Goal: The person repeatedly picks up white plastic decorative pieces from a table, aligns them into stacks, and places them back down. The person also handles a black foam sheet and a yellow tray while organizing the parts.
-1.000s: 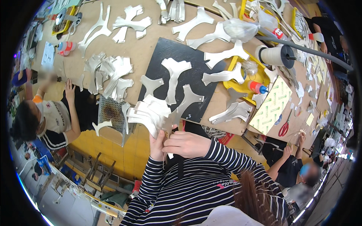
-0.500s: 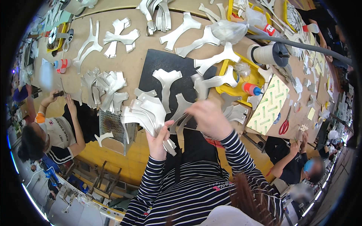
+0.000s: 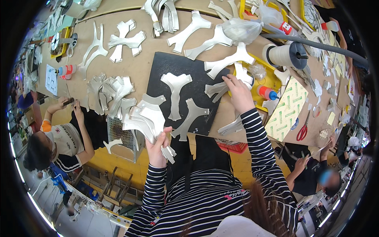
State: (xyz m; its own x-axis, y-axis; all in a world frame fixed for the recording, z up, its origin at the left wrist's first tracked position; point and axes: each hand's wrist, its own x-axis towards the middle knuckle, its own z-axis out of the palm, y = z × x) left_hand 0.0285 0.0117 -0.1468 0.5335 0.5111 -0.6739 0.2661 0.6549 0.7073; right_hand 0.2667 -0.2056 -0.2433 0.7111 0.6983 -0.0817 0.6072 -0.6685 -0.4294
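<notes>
My left hand [image 3: 158, 148] is closed round the narrow ends of a fanned stack of white Y-shaped cut pieces [image 3: 147, 118]. Over the right edge of a black mat [image 3: 158, 75], my right hand [image 3: 239, 94] has its bent fingertips on another group of white Y-shaped pieces [image 3: 216, 90], seeming to pinch one; the hand partly hides them. Two single pieces lie on the mat: an upright Y [image 3: 174, 94] in the middle and a tilted one [image 3: 190, 118] by the near edge, just right of my left hand.
Heaped white pieces [image 3: 114, 93] lie to the left. At right are a yellow tray [image 3: 272, 85], a red bottle with a blue cap [image 3: 267, 93], a thread spool [image 3: 282, 54], a patterned sheet [image 3: 287, 108] and red scissors [image 3: 303, 129]. A grey hose [image 3: 316, 46] crosses the far right. Co-workers sit on both sides.
My right hand has moved away to the right, from the near edge of the mat to the pieces at its right edge. My left hand, still holding the stack, has shifted slightly left.
</notes>
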